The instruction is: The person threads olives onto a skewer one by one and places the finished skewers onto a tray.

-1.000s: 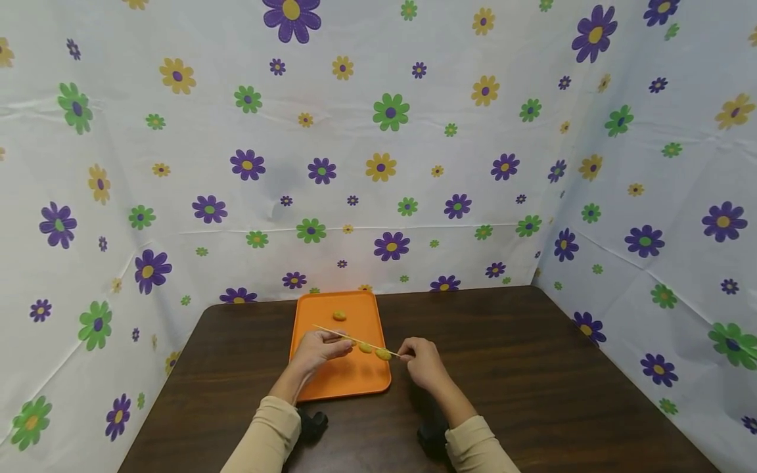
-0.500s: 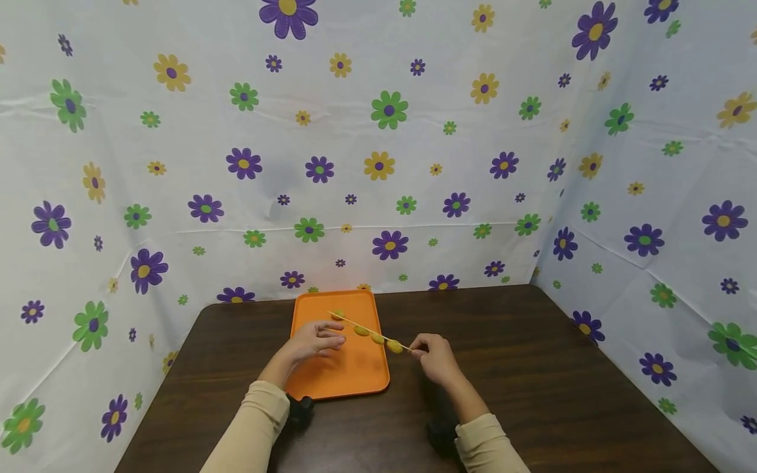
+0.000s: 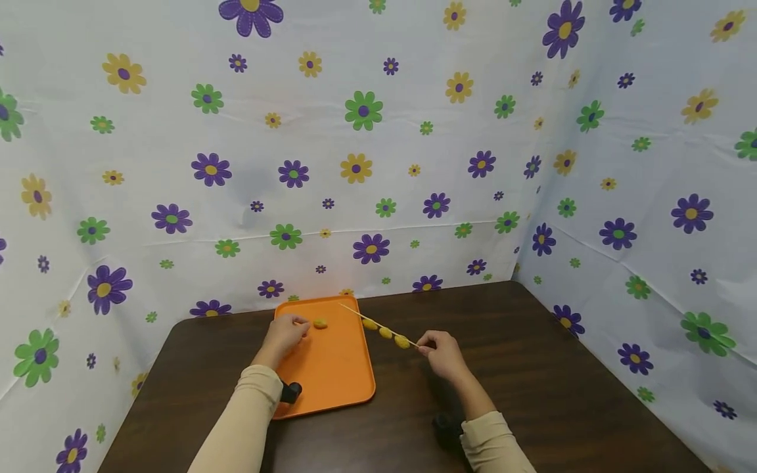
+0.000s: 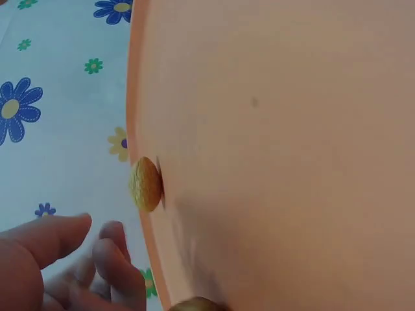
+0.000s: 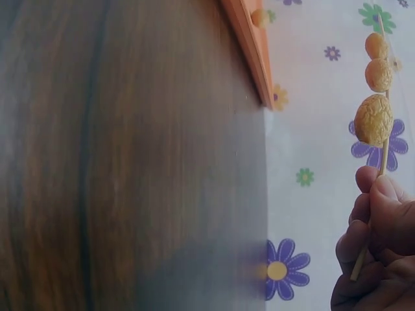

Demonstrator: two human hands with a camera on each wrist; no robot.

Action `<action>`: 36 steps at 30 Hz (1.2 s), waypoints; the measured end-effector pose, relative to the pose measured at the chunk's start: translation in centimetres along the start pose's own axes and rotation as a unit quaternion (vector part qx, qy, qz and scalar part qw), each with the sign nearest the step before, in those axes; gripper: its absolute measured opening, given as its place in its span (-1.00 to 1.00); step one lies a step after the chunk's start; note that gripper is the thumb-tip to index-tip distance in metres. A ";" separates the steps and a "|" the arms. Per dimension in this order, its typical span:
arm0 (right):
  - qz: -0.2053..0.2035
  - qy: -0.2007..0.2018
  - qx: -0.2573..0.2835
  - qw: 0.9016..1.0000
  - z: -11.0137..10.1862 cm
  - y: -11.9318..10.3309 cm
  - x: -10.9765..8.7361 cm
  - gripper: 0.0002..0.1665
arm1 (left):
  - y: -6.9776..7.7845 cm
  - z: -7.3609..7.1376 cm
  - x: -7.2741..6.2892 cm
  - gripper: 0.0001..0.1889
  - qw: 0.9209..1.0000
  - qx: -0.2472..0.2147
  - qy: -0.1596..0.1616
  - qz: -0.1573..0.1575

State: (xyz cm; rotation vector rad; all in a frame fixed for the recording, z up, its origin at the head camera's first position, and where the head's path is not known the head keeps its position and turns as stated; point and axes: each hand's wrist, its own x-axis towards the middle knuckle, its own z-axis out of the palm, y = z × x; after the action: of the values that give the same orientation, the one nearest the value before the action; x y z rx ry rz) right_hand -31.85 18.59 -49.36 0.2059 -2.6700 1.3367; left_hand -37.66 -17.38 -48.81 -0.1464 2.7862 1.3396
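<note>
My right hand (image 3: pixel 445 355) pinches a thin wooden skewer (image 5: pixel 385 155) near its lower end, over the table right of the tray. Threaded along it are three small wrinkled yellow potatoes (image 5: pixel 374 120); the pointed end extends up and left past them. My left hand (image 3: pixel 284 338) is over the left part of the orange tray (image 3: pixel 331 368), holding nothing. Its thumb and fingers (image 4: pixel 120 272) are bent a little, with a gap between them. A loose potato (image 3: pixel 320 323) lies on the tray just right of the fingertips. Another yellow-brown rounded thing (image 4: pixel 198 304) is cut off at the left wrist view's bottom edge.
The dark wooden table (image 3: pixel 532 394) spreads around the tray, mostly to the right. White sheeting (image 3: pixel 296 263) printed with flowers stands behind the table and along its sides. Black wrist devices (image 3: pixel 290 392) hang below both forearms.
My left hand has let go of the skewer and moved left, beside the loose potato. The right hand has carried the skewer rightward, away from the left hand. The head view has shifted slightly.
</note>
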 end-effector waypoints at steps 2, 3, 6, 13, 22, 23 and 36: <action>0.005 -0.003 0.003 1.000 0.2 -0.1 0.1 -0.88 | 0.0 -0.3 0.0 -0.71 0.999 0.044 0.011 -0.002; 0.006 -0.002 0.004 1.000 0.3 -0.1 0.1 -0.87 | 0.0 -0.4 0.0 -0.70 0.998 0.061 0.011 0.001; 0.005 -0.003 0.000 1.000 0.6 -0.3 0.2 -0.88 | 0.3 -0.9 0.0 -0.64 0.994 0.108 0.008 0.003; -0.013 -0.030 -0.011 0.999 0.7 -0.7 0.5 -0.92 | 1.0 -0.6 0.2 -0.55 0.987 0.155 0.020 -0.035; 0.004 -0.004 -0.037 0.999 -0.6 0.4 0.1 -0.88 | 0.8 2.3 1.2 -0.65 0.991 0.120 0.037 -0.034; 0.005 -0.006 -0.037 0.999 -0.5 0.5 0.1 -0.88 | 0.8 2.3 1.3 -0.67 0.992 0.120 0.038 -0.033; 0.005 -0.009 -0.041 0.999 0.9 0.5 0.6 -0.85 | 0.0 2.3 2.7 -0.76 0.994 0.092 0.039 0.042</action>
State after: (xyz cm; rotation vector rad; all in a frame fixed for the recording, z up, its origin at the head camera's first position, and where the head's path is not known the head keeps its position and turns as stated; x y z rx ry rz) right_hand -32.63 18.15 -50.14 0.1971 -2.7381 1.2296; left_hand -40.37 -15.73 -50.51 -0.0764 2.9946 1.1073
